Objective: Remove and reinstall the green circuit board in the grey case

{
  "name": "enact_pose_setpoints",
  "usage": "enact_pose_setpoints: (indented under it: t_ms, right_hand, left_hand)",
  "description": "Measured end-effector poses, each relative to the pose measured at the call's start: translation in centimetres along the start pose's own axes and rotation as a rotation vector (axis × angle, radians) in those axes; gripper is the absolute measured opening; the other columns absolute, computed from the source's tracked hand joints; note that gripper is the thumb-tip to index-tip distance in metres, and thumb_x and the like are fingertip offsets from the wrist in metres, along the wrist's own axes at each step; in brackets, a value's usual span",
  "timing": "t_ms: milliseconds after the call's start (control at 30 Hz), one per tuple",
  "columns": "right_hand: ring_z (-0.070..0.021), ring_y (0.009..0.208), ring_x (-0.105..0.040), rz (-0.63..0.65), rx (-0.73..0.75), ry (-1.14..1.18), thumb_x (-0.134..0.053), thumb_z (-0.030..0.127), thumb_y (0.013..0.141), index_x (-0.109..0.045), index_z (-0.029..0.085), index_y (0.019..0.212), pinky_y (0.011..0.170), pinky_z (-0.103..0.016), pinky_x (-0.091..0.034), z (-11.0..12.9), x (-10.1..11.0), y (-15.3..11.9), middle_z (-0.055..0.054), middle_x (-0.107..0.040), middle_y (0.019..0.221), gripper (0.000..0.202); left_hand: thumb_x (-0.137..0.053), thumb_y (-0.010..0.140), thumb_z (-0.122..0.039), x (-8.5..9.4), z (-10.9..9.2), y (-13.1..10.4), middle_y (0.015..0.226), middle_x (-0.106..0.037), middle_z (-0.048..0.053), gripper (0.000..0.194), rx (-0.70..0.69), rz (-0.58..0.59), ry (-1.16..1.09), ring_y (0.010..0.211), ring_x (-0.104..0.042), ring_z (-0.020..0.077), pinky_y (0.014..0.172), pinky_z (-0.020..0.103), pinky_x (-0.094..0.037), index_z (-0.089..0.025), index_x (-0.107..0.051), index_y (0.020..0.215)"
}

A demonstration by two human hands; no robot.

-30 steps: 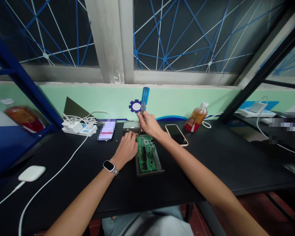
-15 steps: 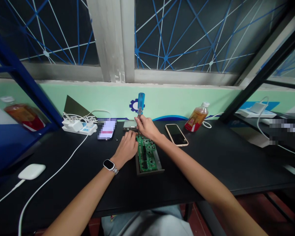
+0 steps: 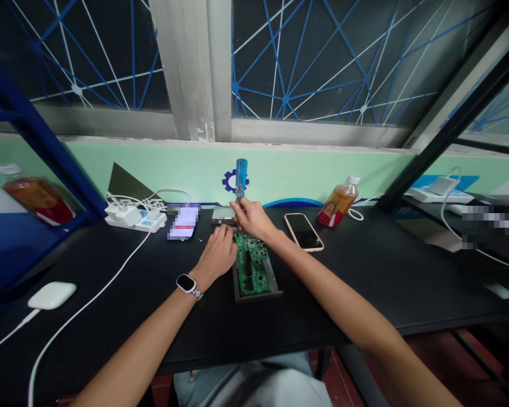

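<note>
A screwdriver (image 3: 241,172) with a blue handle stands nearly upright, its shaft pinched low down in the fingers of my right hand (image 3: 252,219). Its tip goes down to the far left part of a green circuit board (image 3: 252,263); the exact contact point is hidden. The board sits in an open metal housing (image 3: 261,297) on the table. My left hand (image 3: 220,247), wearing a watch (image 3: 186,283) at the wrist, grips the board's left far edge with bent fingers. Behind both hands lies a flat metal piece (image 3: 223,215), partly covered by them.
A phone (image 3: 304,232) and a drink bottle (image 3: 338,201) are on the right. Left of my hands lie a lit phone (image 3: 184,221), tiny loose parts near it, and a power strip (image 3: 146,220). A white cable (image 3: 106,288) crosses the left side, near a white case (image 3: 52,295).
The whole view has shifted very slightly. Both hands, the screwdriver and the board keep the same places relative to each other.
</note>
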State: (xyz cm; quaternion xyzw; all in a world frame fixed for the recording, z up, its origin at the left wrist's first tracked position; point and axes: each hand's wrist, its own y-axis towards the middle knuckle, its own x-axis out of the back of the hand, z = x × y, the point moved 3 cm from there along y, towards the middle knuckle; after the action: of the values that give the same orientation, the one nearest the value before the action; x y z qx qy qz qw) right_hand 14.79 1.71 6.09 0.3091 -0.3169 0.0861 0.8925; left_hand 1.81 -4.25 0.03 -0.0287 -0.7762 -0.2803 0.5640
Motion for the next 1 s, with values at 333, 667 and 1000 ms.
enact_pose_setpoints:
  t_ms: [333, 667, 1000]
  right_hand:
    - [-0.0161, 0.057, -0.062, -0.008, -0.023, 0.005, -0.041, 0.044, 0.103, -0.054, 0.021, 0.088, 0.057, -0.026, -0.046, 0.1, 0.0, 0.1, -0.003, -0.065, 0.068, 0.031]
    - [-0.0155, 0.059, -0.062, 0.116, 0.012, 0.024, -0.043, 0.046, 0.103, -0.056, 0.020, 0.082, 0.060, -0.027, -0.045, 0.2, 0.3, 0.3, -0.002, -0.066, 0.068, 0.035]
    - [-0.0180, 0.065, -0.062, 0.071, -0.005, -0.112, -0.050, 0.050, 0.098, -0.058, 0.019, 0.071, 0.061, -0.028, -0.040, 0.2, 1.1, 0.7, -0.004, -0.066, 0.067, 0.042]
  left_hand:
    - [-0.038, 0.093, -0.015, -0.2, 0.2, 0.0, 0.114, -0.057, 0.015, 0.028, 0.005, -0.016, -0.009, 0.107, -0.054, 0.0287, 0.095, 0.044, -0.045, -0.013, -0.054, 0.116]
    - [-0.044, 0.093, -0.017, -0.6, 1.0, 0.3, 0.119, -0.061, 0.013, 0.029, 0.035, -0.064, -0.234, 0.113, -0.055, 0.0281, 0.102, 0.046, -0.044, -0.016, -0.057, 0.119]
    - [-0.054, 0.097, -0.033, -1.0, 2.0, 2.4, 0.105, -0.078, 0.008, 0.028, 0.124, -0.259, -0.649, 0.095, -0.072, 0.0250, 0.088, 0.036, -0.054, -0.018, -0.073, 0.112]
